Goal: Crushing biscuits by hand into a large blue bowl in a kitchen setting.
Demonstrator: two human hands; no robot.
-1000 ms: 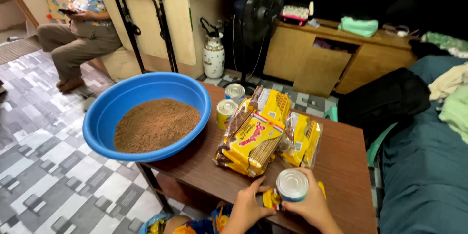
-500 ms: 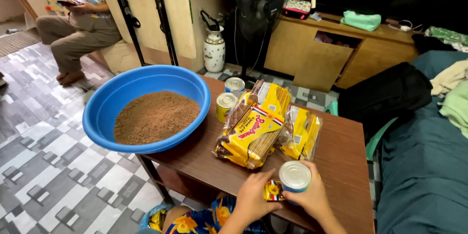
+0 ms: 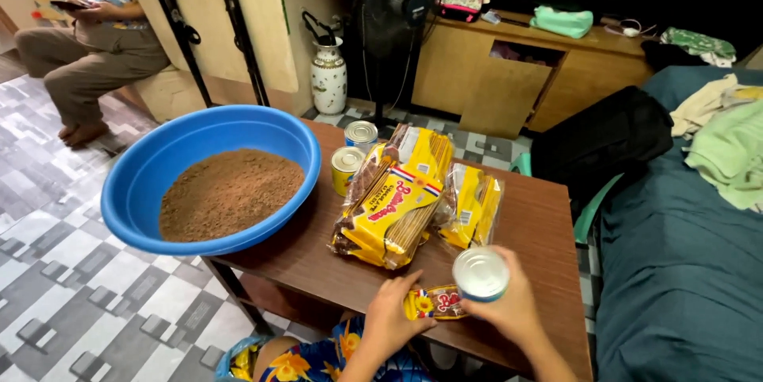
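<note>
My right hand (image 3: pixel 513 310) grips a small tin can (image 3: pixel 480 274) with a plain silver top, held just above the near edge of the brown wooden table (image 3: pixel 540 223). Beside it, my left hand (image 3: pixel 393 314) rests on the table and touches a small yellow packet (image 3: pixel 435 302) that lies between the two hands. Behind them lie two large yellow packs of biscuits (image 3: pixel 395 197), (image 3: pixel 472 205). Two more tin cans (image 3: pixel 346 169), (image 3: pixel 361 135) stand further back. A blue plastic basin (image 3: pixel 135 183) with brown crumbs (image 3: pixel 230 193) fills the table's left end.
A seated person (image 3: pixel 91 40) holds a phone at the far left. A white vase (image 3: pixel 328 76), a standing fan (image 3: pixel 393 8) and a wooden cabinet (image 3: pixel 509 80) line the back. A blue-covered bed (image 3: pixel 675 255) with clothes and a black bag (image 3: pixel 604 139) stands right. The floor is patterned tile.
The view has shifted slightly. My right hand has lifted the can a little and my left hand has slid onto the small yellow packet.
</note>
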